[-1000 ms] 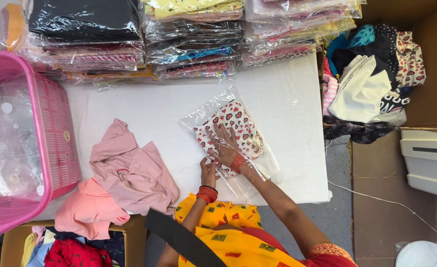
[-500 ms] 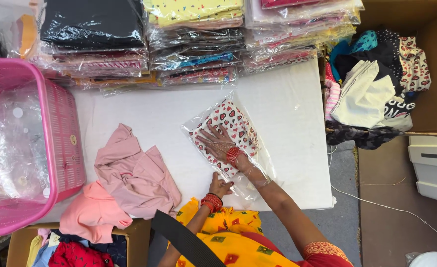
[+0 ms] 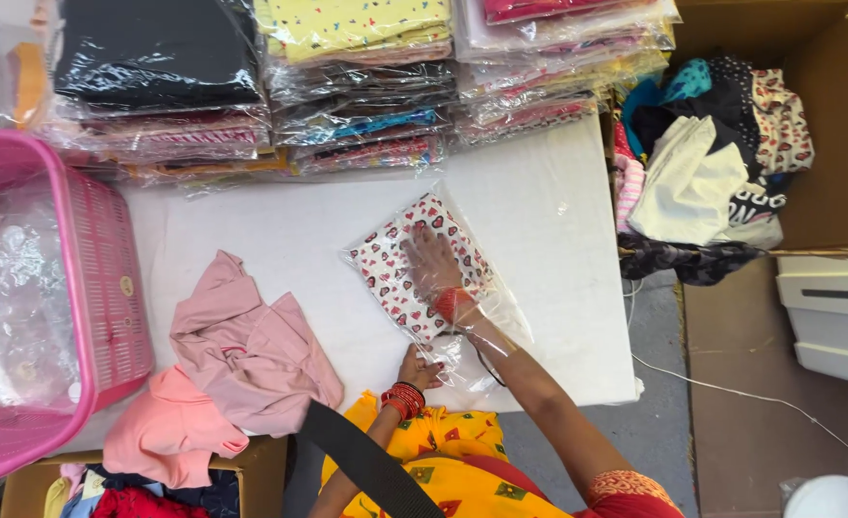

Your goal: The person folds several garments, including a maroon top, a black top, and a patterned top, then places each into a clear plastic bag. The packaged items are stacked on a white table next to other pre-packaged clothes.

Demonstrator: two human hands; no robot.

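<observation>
Centrally, on the white rectangular tabletop [image 3: 280,230], a clear plastic sleeve holding a folded white heart-print garment [image 3: 400,273] is lying with its long axis running diagonally, from near the person up and away to the right. The right hand [image 3: 433,264] is reaching inside the sleeve, fingers spread flat on the garment. The left hand [image 3: 419,367] is pinching the sleeve's open near end, nearer the body. A crumpled pink cloth [image 3: 251,350] is resting to the left.

Folded white heart-print garment [image 3: 414,267] (red and dark hearts) inside clear plastic bag [image 3: 501,317], flat, skewed on white table [image 3: 558,211]
</observation>
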